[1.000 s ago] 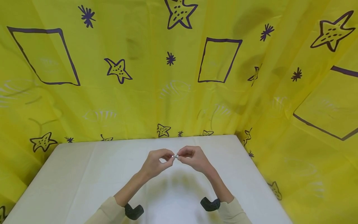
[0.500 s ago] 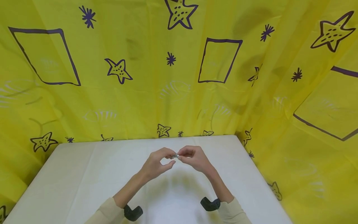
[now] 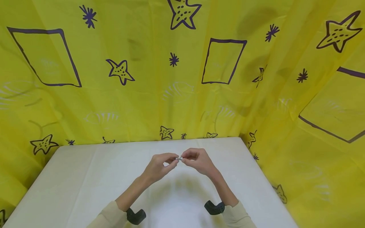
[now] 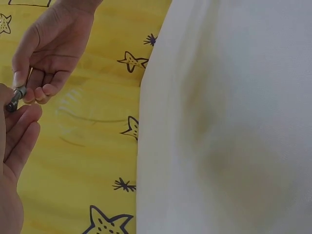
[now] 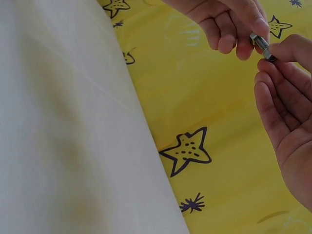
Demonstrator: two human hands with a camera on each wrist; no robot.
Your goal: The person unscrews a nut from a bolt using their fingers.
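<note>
A small silver metal bolt (image 3: 179, 158) lies level between both hands, above the far half of the table. Its thread shows in the right wrist view, where the bolt (image 5: 263, 45) has a thicker end at the right fingers and a small nut-like piece at the other. My left hand (image 3: 156, 166) pinches the far-left end between thumb and forefinger. The right hand (image 3: 199, 162) holds the thicker end in its thumb and fingertips. In the left wrist view the bolt (image 4: 15, 99) is partly covered by fingertips.
A white-covered table (image 3: 114, 177) lies beneath the hands. Yellow curtains (image 3: 151, 104) with dark star drawings hang behind it and along its sides. A dark curved device (image 3: 136, 217) sits at the left wrist, another dark device (image 3: 214, 208) at the right.
The left thumb moved away from the bolt half a second ago and now meets it again. My right hand has stayed nearly still, holding the other end.
</note>
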